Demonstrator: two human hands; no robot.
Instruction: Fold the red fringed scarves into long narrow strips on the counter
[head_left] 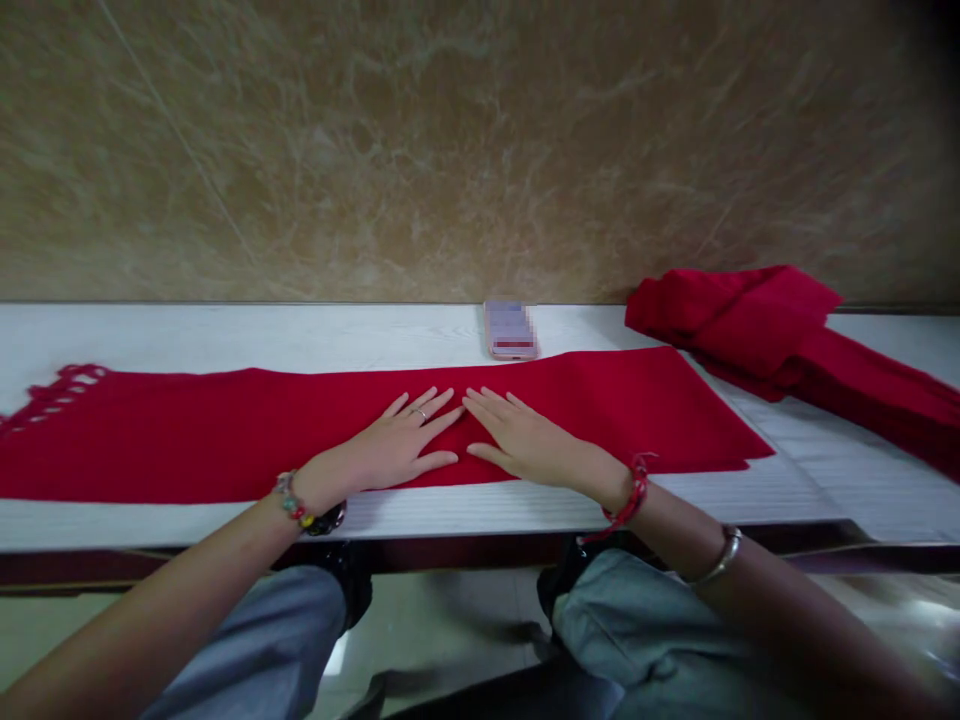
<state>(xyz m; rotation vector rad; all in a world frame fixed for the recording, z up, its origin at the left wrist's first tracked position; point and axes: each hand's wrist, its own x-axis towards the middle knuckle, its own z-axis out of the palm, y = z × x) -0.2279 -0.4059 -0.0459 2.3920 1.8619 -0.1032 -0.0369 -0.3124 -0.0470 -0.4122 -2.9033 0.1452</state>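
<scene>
A long piece of red cloth lies flat along the white table, with a looped, cut-out fringe at its left end and a slanted, layered end at the right. Palm down on its middle rests my left hand, fingers spread, a ring on one of them. Close beside it, my right hand also lies flat on the cloth, thumb apart from the fingers. The fingertips of the two hands nearly meet. Neither hand grips anything.
Behind the cloth, a phone lies by the wall. More red cloth is heaped on the right and trails off the frame's edge. A brown marble-patterned wall borders the white table. My legs are under the table's front edge.
</scene>
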